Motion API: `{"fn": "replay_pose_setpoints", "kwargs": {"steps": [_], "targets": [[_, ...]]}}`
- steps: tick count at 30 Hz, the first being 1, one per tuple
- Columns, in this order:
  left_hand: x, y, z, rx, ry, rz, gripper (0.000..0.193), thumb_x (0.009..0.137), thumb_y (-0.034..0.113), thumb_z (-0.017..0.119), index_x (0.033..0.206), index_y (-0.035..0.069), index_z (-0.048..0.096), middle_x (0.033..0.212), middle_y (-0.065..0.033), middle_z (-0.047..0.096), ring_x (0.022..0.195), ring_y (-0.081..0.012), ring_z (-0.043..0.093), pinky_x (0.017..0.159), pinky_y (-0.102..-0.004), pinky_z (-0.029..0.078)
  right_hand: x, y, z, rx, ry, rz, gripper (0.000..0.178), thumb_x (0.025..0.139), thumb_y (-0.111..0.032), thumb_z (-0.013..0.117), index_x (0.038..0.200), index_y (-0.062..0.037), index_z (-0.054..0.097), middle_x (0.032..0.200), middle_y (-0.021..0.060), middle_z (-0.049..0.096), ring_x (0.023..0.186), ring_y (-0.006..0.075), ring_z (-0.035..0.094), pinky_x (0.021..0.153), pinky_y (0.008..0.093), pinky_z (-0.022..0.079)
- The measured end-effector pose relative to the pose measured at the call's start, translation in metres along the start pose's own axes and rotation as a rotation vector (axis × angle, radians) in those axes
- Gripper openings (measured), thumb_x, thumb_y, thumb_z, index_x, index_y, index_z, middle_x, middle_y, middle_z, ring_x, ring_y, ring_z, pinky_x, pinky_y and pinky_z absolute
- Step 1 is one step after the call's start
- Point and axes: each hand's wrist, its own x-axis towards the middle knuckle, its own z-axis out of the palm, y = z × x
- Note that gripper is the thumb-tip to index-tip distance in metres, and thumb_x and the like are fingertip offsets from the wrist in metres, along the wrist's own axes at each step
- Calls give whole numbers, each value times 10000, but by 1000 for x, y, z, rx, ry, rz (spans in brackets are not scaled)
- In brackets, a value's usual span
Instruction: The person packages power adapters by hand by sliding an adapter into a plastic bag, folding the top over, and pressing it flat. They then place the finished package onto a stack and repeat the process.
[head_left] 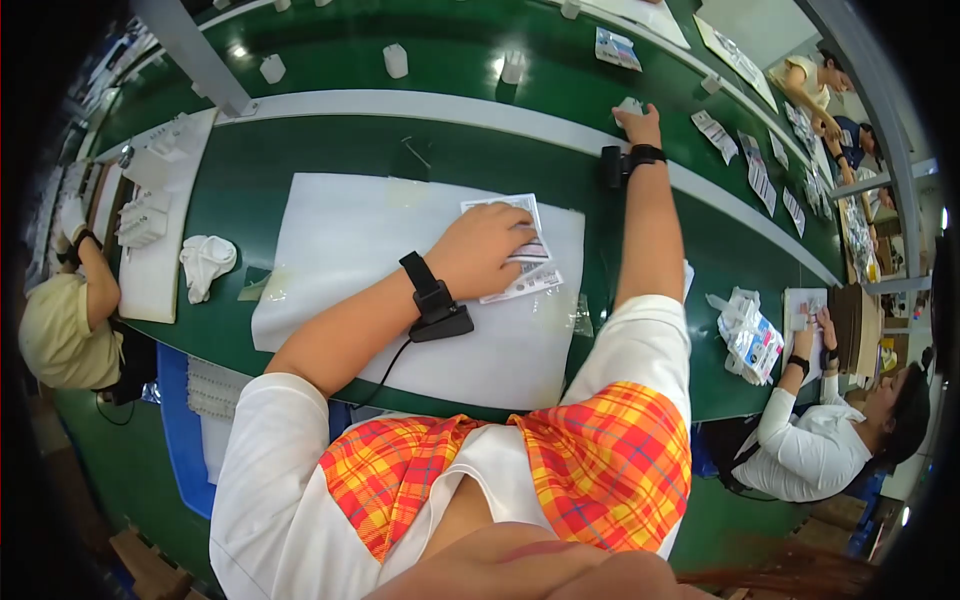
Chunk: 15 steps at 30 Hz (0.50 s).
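My left hand [480, 248] is over a printed paper leaflet [528, 287] on the white sheet [350, 250] in front of me, its fingers bent onto the paper. Part of the leaflet is hidden under the hand. My right arm is stretched far forward, past the pale rail. At its end my right hand [642, 128] has thumb and fingers around a small white block [629, 106] on the green conveyor belt [450, 60]. Both wrists wear black straps with a small device.
More white blocks [396, 61] and flat printed packets [617, 49] lie along the belt. A crumpled white cloth [207, 265] is to the left; plastic-wrapped packs [750, 335] are to the right. A blue bin [185, 430] stands below the table's left edge. Co-workers sit at both sides.
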Motion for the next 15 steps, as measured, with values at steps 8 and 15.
{"fn": "replay_pose_setpoints", "kwargs": {"steps": [8,15], "targets": [[-14,-12,11,160,73,3,433,784,94,573,1211,17,564,1369,-153,485,1336,-325,371,1101,-482,314,-139,-114,-15,860,-667,75,472,914,-109,600,1326,-32,380,1231,175,550,1036,253,608,858,320,508],[-15,-18,20,183,0,-55,459,844,132,557,1290,31,512,1439,-157,424,1381,-330,319,1116,-485,286,-295,-111,-68,-85,-668,-260,543,748,-66,696,1232,-16,454,1255,172,525,1105,256,559,883,331,483]]}}
